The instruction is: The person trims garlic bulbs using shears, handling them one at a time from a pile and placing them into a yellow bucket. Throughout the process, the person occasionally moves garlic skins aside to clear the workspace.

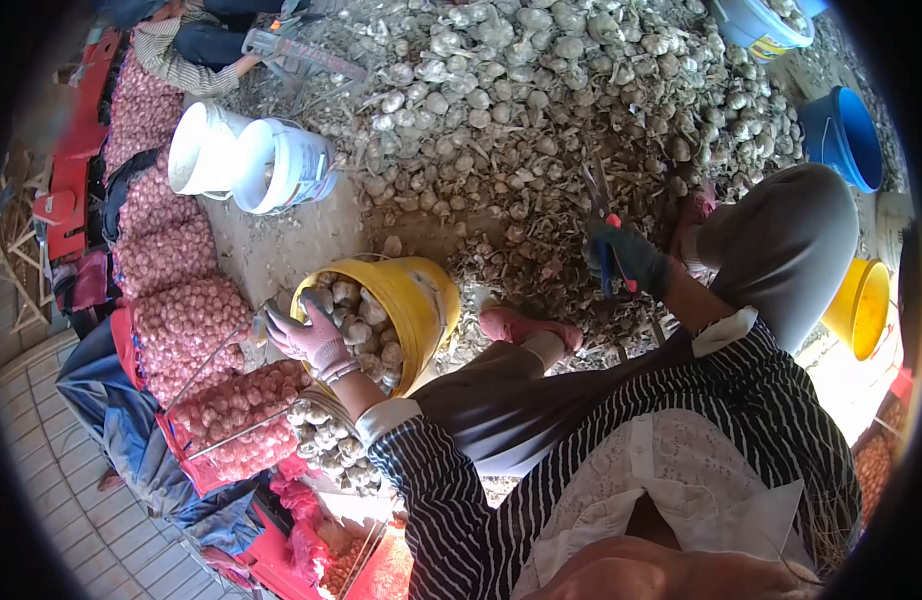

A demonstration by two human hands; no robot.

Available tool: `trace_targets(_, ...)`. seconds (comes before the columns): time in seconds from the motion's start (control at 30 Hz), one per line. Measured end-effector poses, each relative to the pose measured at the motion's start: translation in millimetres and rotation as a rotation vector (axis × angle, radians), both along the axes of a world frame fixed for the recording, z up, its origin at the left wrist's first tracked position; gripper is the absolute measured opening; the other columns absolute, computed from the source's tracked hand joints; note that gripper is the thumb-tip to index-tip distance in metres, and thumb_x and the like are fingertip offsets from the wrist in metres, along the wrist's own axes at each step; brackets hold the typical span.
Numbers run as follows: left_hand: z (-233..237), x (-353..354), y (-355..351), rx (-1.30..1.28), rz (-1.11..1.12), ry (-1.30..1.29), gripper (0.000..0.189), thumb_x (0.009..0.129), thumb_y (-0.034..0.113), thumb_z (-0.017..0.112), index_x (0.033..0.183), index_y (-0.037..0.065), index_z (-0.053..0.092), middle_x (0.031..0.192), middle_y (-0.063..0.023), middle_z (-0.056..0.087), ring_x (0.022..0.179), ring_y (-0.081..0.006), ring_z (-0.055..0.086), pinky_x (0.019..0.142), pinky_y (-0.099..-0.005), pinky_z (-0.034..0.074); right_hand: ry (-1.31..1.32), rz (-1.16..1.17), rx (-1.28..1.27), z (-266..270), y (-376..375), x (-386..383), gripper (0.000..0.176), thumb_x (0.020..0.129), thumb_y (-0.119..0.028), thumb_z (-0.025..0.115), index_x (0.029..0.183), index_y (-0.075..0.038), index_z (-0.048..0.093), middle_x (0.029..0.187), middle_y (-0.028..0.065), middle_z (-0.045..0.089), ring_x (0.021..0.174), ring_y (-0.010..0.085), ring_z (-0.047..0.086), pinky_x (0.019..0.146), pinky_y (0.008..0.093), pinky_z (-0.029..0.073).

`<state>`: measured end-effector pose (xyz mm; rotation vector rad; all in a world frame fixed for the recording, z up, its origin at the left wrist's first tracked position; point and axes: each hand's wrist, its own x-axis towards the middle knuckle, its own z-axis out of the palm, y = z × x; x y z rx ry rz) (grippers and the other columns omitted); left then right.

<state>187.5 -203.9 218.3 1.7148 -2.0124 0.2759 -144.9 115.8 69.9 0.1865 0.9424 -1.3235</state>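
1. Scissors (598,200): we find them clenched in the right hand (629,262), which is dark-gloved, with the fingers through the red handles. Their long axis runs away from the body, and the blades point up into the heap (541,90) of loose garlic on the floor (271,255).
2. Second grip, the left hand (306,340): it is pink-gloved, with the fingers curled over the garlic bulbs (366,320) at the left rim of the yellow bucket (426,300). We cannot tell whether it encloses a bulb or only rests on them.
3. Key relation: the yellow bucket lies left of the scissors, well apart, with the shoe (516,325) and the bent leg (501,400) between them. The left hand is nearer to the bucket and the right hand is nearer to the heap.
4. Edges: the bucket is tilted with its mouth toward the left hand and is filled close to the rim. Just beside that hand, net sacks (186,320) of garlic crowd in.
5. Open room: a bare strip of floor lies beyond the bucket, up to two white buckets (281,165). The knee (791,230) bounds the scissors on the right, and a blue bucket (841,135) stands beyond it.
6. Far side of the heap: another person (181,55) sits there, well apart.
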Motion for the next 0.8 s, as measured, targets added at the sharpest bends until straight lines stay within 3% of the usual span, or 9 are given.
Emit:
trace_targets(0.07,15.3,-48.8,22.3,-0.08,-0.342,0.119,0.049,0.083,0.018,0.065,0.128,0.002,0.051,0.124,-0.017,0.05,0.118,-0.0334,0.045,0.1,-0.0458,0.035,-0.041,-0.076,0.07,36.2,-6.6,-6.0,0.032,0.086,-0.042,0.064,0.096,-0.012,0.058,0.081,0.0037,0.062,0.069,0.0189,0.061,0.066,0.0356,0.05)
trace_targets(0.1,9.3,-70.0,24.7,0.066,-0.476,0.234,0.052,0.083,0.023,0.065,0.129,0.003,0.049,0.126,-0.0192,0.048,0.118,-0.0368,0.043,0.102,-0.0489,0.034,-0.083,-0.139,0.124,46.4,-5.8,-6.9,0.032,0.086,-0.041,0.064,0.098,-0.012,0.057,0.08,0.003,0.061,0.068,0.0177,0.06,0.065,0.0345,0.051)
trace_targets(0.2,-33.1,-135.6,33.1,0.392,-0.833,0.241,0.048,0.081,0.015,0.064,0.126,0.004,0.051,0.118,-0.0159,0.056,0.113,-0.0338,0.051,0.097,-0.0453,0.04,-0.238,-0.033,0.206,3.1,6.9,6.2,0.03,0.086,-0.039,0.065,0.096,-0.011,0.058,0.078,0.0028,0.06,0.067,0.0165,0.059,0.064,0.0332,0.051)
trace_targets(0.33,-132.8,-222.6,42.5,0.824,-0.865,0.286,0.046,0.08,0.015,0.065,0.124,0.007,0.054,0.117,-0.0154,0.059,0.104,-0.0314,0.059,0.089,-0.0392,0.048,0.067,0.062,0.203,-2.3,8.6,3.0,0.027,0.087,-0.036,0.064,0.094,-0.01,0.058,0.075,0.0022,0.059,0.063,0.0148,0.058,0.06,0.0305,0.049)
trace_targets(0.47,-214.6,-331.1,49.6,1.077,-0.617,0.413,0.045,0.084,0.023,0.064,0.124,0.005,0.053,0.123,-0.0144,0.056,0.108,-0.0327,0.057,0.091,-0.0407,0.047,0.246,-0.075,0.121,4.9,6.2,-10.9,0.023,0.089,-0.032,0.063,0.089,-0.01,0.058,0.072,-0.0011,0.057,0.061,0.0099,0.055,0.057,0.0267,0.044)
trace_targets(0.57,-240.8,-414.1,55.3,0.989,-0.559,0.289,0.053,0.084,0.029,0.065,0.127,0.003,0.048,0.125,-0.0153,0.055,0.111,-0.0309,0.056,0.091,-0.041,0.047,0.259,-0.125,0.195,3.5,6.3,-12.8,0.021,0.089,-0.032,0.063,0.084,-0.013,0.057,0.064,-0.0031,0.054,0.056,0.0078,0.05,0.051,0.0254,0.04)
trace_targets(0.63,-226.9,-452.7,62.6,0.909,-0.243,-0.114,0.058,0.084,0.033,0.065,0.126,0.0,0.042,0.126,-0.0178,0.054,0.115,-0.029,0.054,0.092,-0.0413,0.048,0.231,-0.136,0.219,-2.1,7.6,-5.2,0.02,0.089,-0.031,0.063,0.083,-0.014,0.057,0.063,-0.0039,0.053,0.055,0.0073,0.05,0.051,0.0249,0.039)
trace_targets(0.77,-239.8,-450.2,55.3,0.875,-0.32,-0.319,0.049,0.085,0.03,0.063,0.118,0.0,0.042,0.114,-0.0202,0.06,0.102,-0.0303,0.062,0.085,-0.0402,0.051,0.288,-0.14,0.15,-6.1,8.0,-5.0,0.019,0.089,-0.029,0.064,0.08,-0.014,0.057,0.063,-0.0047,0.052,0.056,0.0058,0.049,0.051,0.0237,0.039)
trace_targets(0.8,-236.3,-443.3,55.9,0.875,-0.339,-0.275,0.044,0.084,0.022,0.065,0.118,0.001,0.045,0.102,-0.0185,0.064,0.089,-0.0298,0.065,0.079,-0.0388,0.053,0.287,-0.105,0.186,-4.3,9.3,-5.1,0.019,0.089,-0.028,0.064,0.08,-0.014,0.057,0.064,-0.0048,0.052,0.057,0.0053,0.049,0.051,0.0237,0.039)
